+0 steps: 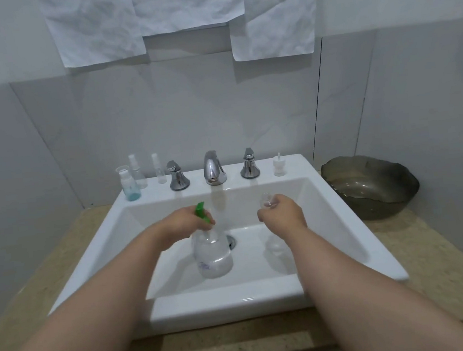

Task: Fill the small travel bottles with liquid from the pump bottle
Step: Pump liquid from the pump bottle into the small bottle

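Sink (229, 301) takes up most of the counter, and everything here is placed against it. Off its right side sits a dark bowl (368, 186). Inside the basin, beside the drain, is the clear pump bottle (213, 260), with the left hand (181, 226) curled round its green pump head. Over the basin's right half, the right hand (284, 214) pinches a small clear travel bottle (267, 200) at the fingertips, well apart from the pump. On the sink's back ledge, at the left corner, stand three spare bottles (137, 172), one with blue at its bottom. At the right corner stands a white cap (278, 166).

The risks, as I judge them: the spout and the tiny mouth are not lined up, so a press now would send liquid down the drain. If the big bottle hangs from its head alone, it could slip or unscrew. The little one looks slick and easy to drop.

Hard to make out is whether the travel bottle is open, how full it is, and what the pale blur beneath the right hand is. I also can't tell whether the pump bottle's base rests on the basin floor. The left fingers hide part of the spout.
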Tool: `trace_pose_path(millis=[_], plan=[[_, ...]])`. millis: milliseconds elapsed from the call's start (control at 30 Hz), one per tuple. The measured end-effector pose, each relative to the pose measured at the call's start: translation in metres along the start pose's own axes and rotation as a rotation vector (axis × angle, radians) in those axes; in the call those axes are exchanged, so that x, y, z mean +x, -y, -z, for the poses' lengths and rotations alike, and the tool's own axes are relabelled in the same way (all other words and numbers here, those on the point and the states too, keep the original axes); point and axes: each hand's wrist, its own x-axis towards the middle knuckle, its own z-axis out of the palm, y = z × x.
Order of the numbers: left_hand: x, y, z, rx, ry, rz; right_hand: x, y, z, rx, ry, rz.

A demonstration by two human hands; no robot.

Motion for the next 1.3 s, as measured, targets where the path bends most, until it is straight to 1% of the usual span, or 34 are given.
trace_pose_path(millis=[67, 100, 200, 267, 367, 467, 633, 733, 800, 933, 1133, 1300], plan=[[-0.004, 0.008, 0.013, -0.098, 0.085, 0.002, -0.001, 0.0, -0.005, -0.046, 0.063, 0.046], [-0.005, 0.012, 0.014, -0.165, 0.089, -0.001, -0.002, 0.0, -0.009, -0.064, 0.093, 0.071], [-0.007, 0.021, 0.003, -0.422, -0.001, -0.032, -0.006, 0.001, -0.018, -0.126, 0.177, 0.144], [-0.007, 0.021, -0.005, -0.523, -0.011, -0.079, -0.009, 0.003, -0.024, -0.153, 0.227, 0.179], [-0.001, 0.021, -0.006, -0.51, 0.001, -0.065, -0.01, 0.006, -0.031, -0.168, 0.304, 0.254], [0.008, 0.025, -0.006, -0.524, -0.048, -0.023, -0.008, 0.009, -0.036, -0.151, 0.367, 0.308], [0.01, 0.016, -0.013, -0.442, -0.072, 0.015, -0.005, 0.012, -0.044, -0.146, 0.363, 0.339], [0.012, 0.019, -0.011, -0.454, -0.07, 0.085, -0.005, 0.013, -0.043, -0.203, 0.326, 0.41], [0.014, 0.026, -0.009, -0.464, -0.053, 0.148, -0.004, 0.013, -0.044, -0.167, 0.307, 0.421], [0.019, 0.031, -0.008, -0.463, -0.015, 0.176, -0.003, 0.015, -0.046, -0.164, 0.307, 0.457], [0.02, 0.029, -0.01, -0.465, -0.006, 0.172, -0.008, 0.019, -0.045, -0.13, 0.342, 0.434], [0.018, 0.032, -0.006, -0.563, 0.049, 0.151, -0.009, 0.02, -0.043, -0.117, 0.371, 0.387]])
